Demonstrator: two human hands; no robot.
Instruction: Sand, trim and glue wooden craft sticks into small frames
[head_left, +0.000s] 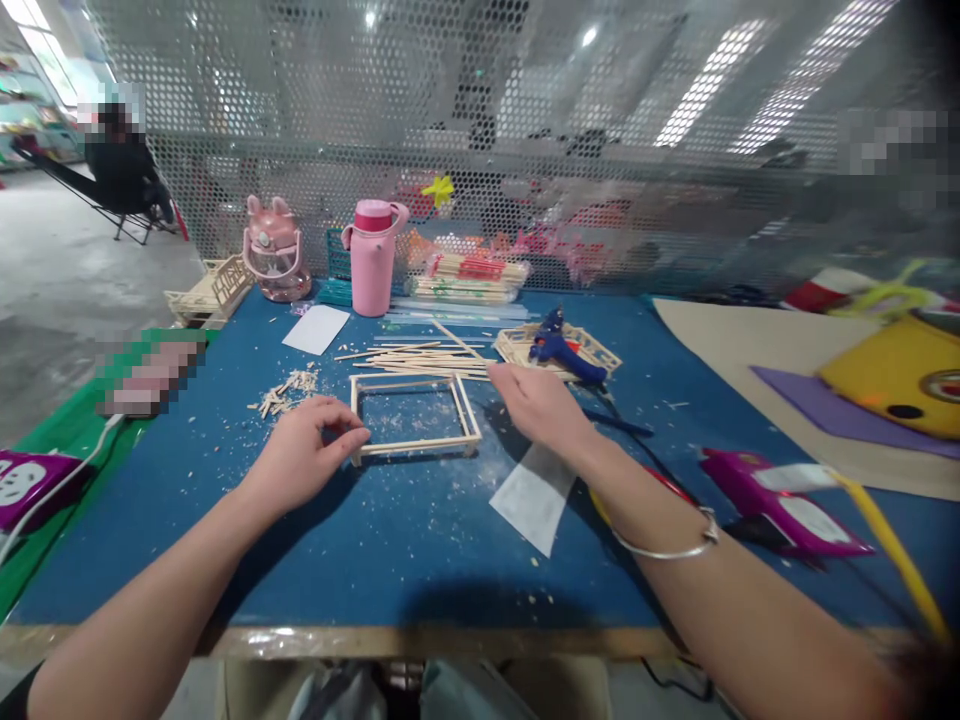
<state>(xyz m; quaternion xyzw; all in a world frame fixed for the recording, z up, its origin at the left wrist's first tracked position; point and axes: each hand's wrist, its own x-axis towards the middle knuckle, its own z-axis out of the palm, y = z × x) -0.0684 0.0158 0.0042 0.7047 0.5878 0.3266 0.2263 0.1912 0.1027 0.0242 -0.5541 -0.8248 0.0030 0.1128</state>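
A rectangular frame of pale wooden sticks (416, 443) stands on the blue table. My left hand (307, 448) is at its left front corner, thumb and fingers closed on the stick there. Above the table, right of the frame, my right hand (536, 400) is pinched round the end of a thin wooden stick (459, 338) that slants up to the left. Loose sticks (409, 360) lie in a pile behind the frame. A blue glue gun (566, 355) rests on a small lattice of sticks (517, 345) behind my right hand.
Short stick offcuts (289, 388) lie left of the frame. A pink flask (372, 260) and a pink-lidded bottle (276, 255) stand at the back. White paper (536, 500) lies beneath my right forearm. Purple power strip (795, 505) at right; a seated person (124, 165) is far left.
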